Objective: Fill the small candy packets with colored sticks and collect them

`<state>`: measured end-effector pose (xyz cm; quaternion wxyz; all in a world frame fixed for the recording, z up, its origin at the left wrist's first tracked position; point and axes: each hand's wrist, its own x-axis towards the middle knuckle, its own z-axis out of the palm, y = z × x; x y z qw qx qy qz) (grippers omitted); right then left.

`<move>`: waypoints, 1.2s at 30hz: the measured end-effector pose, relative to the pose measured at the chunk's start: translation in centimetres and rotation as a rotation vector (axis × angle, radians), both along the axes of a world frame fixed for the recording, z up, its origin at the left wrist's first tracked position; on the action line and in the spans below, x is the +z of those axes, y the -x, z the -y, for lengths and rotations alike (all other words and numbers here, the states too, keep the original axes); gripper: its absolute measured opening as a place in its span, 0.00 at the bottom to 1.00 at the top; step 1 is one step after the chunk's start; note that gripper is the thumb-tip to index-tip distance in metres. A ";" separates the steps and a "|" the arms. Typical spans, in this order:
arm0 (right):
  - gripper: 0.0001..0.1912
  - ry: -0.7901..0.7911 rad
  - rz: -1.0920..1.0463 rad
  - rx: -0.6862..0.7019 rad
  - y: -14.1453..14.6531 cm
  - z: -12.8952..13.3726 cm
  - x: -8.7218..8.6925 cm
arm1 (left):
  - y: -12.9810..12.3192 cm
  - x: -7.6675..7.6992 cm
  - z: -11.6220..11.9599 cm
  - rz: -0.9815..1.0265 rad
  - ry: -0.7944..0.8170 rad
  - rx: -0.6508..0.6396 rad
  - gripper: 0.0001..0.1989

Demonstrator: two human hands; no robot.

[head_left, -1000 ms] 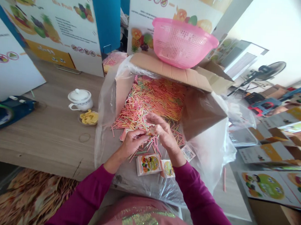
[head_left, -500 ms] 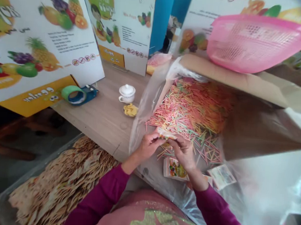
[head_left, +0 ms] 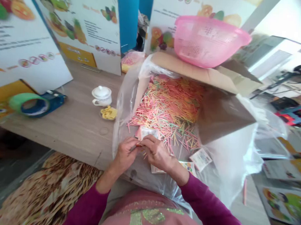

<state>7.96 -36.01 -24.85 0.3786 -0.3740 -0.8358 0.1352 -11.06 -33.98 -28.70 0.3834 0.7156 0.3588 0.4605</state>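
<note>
In front of me both hands meet at the near edge of a small printed packet (head_left: 150, 132), whose white face with print points up. My left hand (head_left: 124, 155) is closed in a pinch there. My right hand (head_left: 157, 153) has its fingers curled over the same edge and covers part of the packet. Just beyond lies a heap of thin pink, yellow and green sticks (head_left: 168, 106) in a plastic-lined cardboard box (head_left: 216, 123). Under and beside my right wrist are similar packets, one picture-printed (head_left: 188, 167) and one pale (head_left: 200, 159).
On the table (head_left: 75, 128) stand a white lidded cup (head_left: 102, 95), a dish of yellow bands (head_left: 108, 113) and a tape dispenser (head_left: 53, 101). A pink basket (head_left: 208, 41) rests on the box flap. Many folded wrappers (head_left: 49, 187) fill a container at lower left.
The view has swung right, so things appear further left. The packet, earlier held edge-on between both hands, now shows its white face, and the fingers have come together at its near edge.
</note>
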 end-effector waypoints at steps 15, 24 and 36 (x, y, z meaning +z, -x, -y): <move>0.11 0.227 0.499 0.103 11.4 -9.9 -0.6 | 15.4 1.6 3.5 0.230 0.357 0.508 0.14; 0.16 0.203 0.846 0.093 18.1 -10.9 -1.5 | 19.4 1.4 5.2 0.220 0.367 0.711 0.21; 0.12 0.743 0.598 0.329 -4.5 7.7 5.2 | 19.6 -0.2 -2.2 -0.245 0.453 0.429 0.23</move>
